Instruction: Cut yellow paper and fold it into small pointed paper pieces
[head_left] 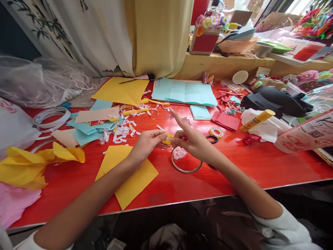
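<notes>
My left hand (147, 143) and my right hand (191, 139) meet above the red table (234, 173), both pinched on a small yellow paper piece (168, 139). The index finger of my right hand sticks out straight toward the far side. Under my left forearm lies a yellow paper sheet (130, 177). A thin tape ring (186, 163) lies on the table right below my right hand. A small roll of tape (216, 131) and black scissor handles (212, 139) sit just right of my right hand.
White paper scraps (123, 132) and blue and yellow sheets (183, 91) cover the far half. A yellow glue stick (257, 120) lies on white tissue at the right, beside a black device (275, 100). Crumpled yellow paper (33, 163) and plastic bags sit at left.
</notes>
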Demonstrator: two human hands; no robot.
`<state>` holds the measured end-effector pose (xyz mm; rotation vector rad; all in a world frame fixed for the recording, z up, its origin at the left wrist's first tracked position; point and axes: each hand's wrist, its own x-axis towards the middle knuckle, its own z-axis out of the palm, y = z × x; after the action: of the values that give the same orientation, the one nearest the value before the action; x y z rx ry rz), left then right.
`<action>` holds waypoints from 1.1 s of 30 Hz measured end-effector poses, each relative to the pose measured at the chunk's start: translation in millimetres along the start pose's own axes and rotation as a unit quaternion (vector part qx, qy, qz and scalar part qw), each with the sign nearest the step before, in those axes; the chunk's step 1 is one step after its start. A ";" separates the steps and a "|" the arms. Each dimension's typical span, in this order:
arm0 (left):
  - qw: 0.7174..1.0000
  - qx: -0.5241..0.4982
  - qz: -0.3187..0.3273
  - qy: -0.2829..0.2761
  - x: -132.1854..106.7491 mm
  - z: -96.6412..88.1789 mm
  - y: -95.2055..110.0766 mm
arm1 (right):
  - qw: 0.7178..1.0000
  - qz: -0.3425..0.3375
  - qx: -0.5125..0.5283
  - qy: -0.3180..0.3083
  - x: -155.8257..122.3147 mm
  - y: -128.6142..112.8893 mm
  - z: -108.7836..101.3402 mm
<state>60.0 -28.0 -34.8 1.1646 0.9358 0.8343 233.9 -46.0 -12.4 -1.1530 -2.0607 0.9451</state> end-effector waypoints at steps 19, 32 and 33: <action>0.999 -0.005 -0.027 -0.042 -1.5 -0.2 0.7 | 0.999 0.011 -0.033 -0.005 1.6 9.3 5.7; 0.999 0.011 -0.018 -0.040 -0.4 -0.8 -2.4 | 0.996 0.024 -0.089 0.004 3.6 12.8 12.3; 0.999 0.014 -0.017 -0.041 -0.3 -0.7 -2.7 | 0.995 0.026 -0.095 0.004 3.8 13.1 12.6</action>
<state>59.4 -28.5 -37.5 1.1940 0.9005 0.7430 228.6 -41.5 -29.6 -1.3109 -2.1606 0.7791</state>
